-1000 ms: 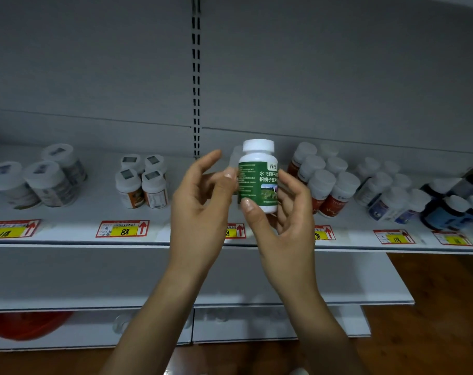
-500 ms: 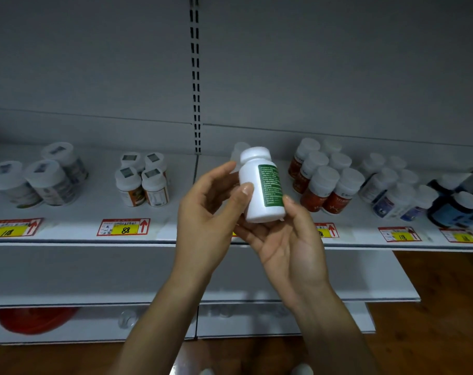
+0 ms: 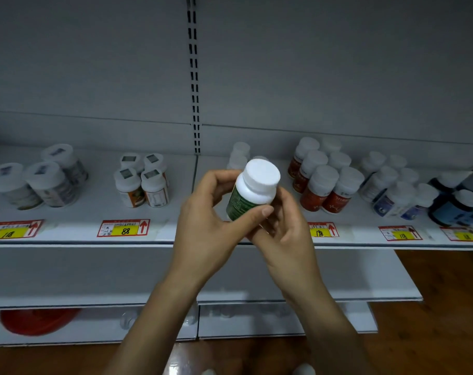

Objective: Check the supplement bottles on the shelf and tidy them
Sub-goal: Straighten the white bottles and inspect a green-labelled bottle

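Note:
Both hands hold a white supplement bottle with a green label [image 3: 253,192] in front of the shelf [image 3: 89,212]. It is tipped so its white cap points toward me. My left hand [image 3: 211,226] grips it from the left, thumb across the label. My right hand [image 3: 284,226] cups its base and right side, fingers curled round it. More white bottles of the same kind [image 3: 239,155] stand on the shelf right behind it.
Red-labelled bottles [image 3: 322,185] stand to the right, then white and blue ones [image 3: 400,190] and dark blue ones [image 3: 462,201]. Orange-labelled bottles [image 3: 143,182] and larger jars [image 3: 38,180] stand to the left. Price tags [image 3: 124,228] line the shelf edge. Lower shelves and a red object [image 3: 38,320] lie below.
The bottle has been tilted from upright, label facing me, to lying back with its cap toward me. Both hands kept hold and shifted slightly down.

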### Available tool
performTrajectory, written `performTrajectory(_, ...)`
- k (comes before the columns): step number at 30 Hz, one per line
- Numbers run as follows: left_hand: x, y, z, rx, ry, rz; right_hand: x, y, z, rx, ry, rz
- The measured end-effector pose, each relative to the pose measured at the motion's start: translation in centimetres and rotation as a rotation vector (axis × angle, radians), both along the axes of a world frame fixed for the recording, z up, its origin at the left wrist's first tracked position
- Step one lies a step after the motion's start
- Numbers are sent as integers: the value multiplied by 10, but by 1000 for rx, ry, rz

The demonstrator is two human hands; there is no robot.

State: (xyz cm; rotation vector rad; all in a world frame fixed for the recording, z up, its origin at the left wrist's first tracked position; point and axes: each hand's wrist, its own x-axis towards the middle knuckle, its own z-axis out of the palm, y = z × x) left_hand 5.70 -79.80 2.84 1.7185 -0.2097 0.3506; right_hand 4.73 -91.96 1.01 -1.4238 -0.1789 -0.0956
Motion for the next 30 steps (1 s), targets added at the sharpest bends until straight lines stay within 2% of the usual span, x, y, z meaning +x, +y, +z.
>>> performTrajectory(5, -3, 1, 3, 5, -57, -97, 3, -2, 0, -98, -108, -103)
performTrajectory(10, -1, -4, -1, 90, -241, -30, 2, 0, 6, -161, -150, -138)
performTrajectory(12, 1, -4, 1, -43, -159, -13, -1, 0, 7, -225, -146, -148)
performTrajectory(15, 5, 0, 8, -428, 176, -1, -5, 0, 9, -308, -145, -135)
performTrajectory(17, 10, 2, 8, -571, 332, -28, -6, 1, 9, -324, -164, -150)
performTrajectory(21, 13, 2, 2, -689, 437, -42, -7, 8, 6, -369, -180, -211)
performTrajectory(27, 12, 1, -5, -707, 522, -28, -4, 9, 2, -658, -331, -320)
performTrajectory(28, 11, 1, -7, -695, 489, -11, -4, 8, 2, -624, -286, -320)
performTrajectory(30, 10, 2, -9, -715, 413, 29, -1, 7, 10, -329, -44, -281)
